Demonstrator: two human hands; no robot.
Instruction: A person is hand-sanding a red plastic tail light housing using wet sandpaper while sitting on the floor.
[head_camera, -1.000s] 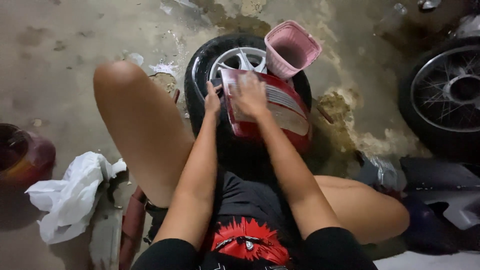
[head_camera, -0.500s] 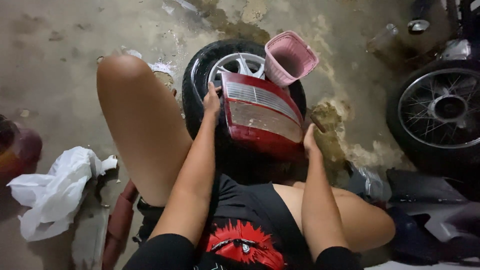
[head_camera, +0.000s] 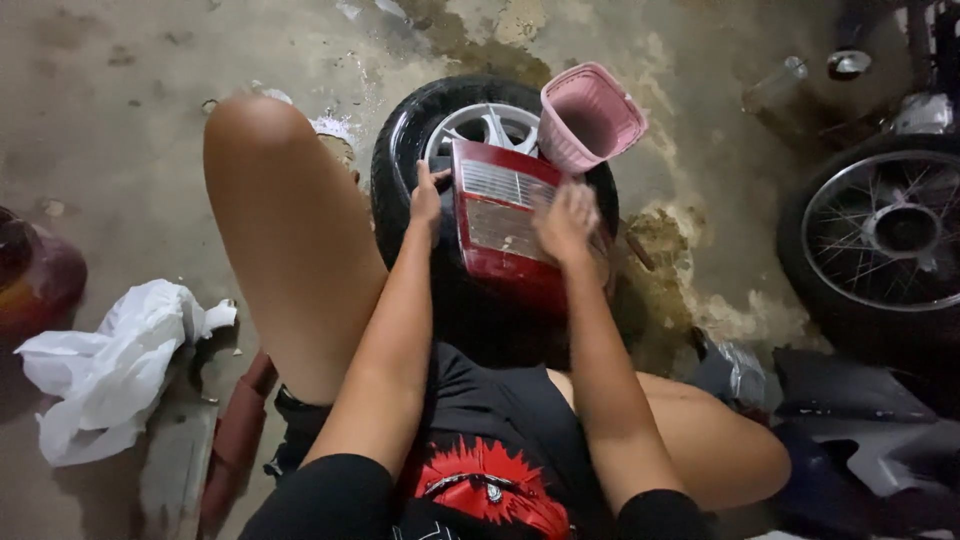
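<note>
A red and clear tail-light lens (head_camera: 497, 225) rests on a small black tyre with a silver spoked rim (head_camera: 470, 125) on the concrete floor. My left hand (head_camera: 427, 200) grips the lens by its left edge. My right hand (head_camera: 566, 220) lies flat on the lens face, blurred by motion. A pink plastic basket (head_camera: 590, 115) lies tipped on the tyre's far right side, touching the lens top.
My bare knees flank the tyre. A white plastic bag (head_camera: 110, 370) lies at left, with a dark red object (head_camera: 35, 275) beyond it. A spoked motorcycle wheel (head_camera: 885, 235) and dark body panels (head_camera: 860, 430) stand at right. A clear bottle (head_camera: 775, 85) lies far right.
My right hand moved from the lens's lower right edge up onto its face. The lens has shifted slightly and stands more upright against the basket.
</note>
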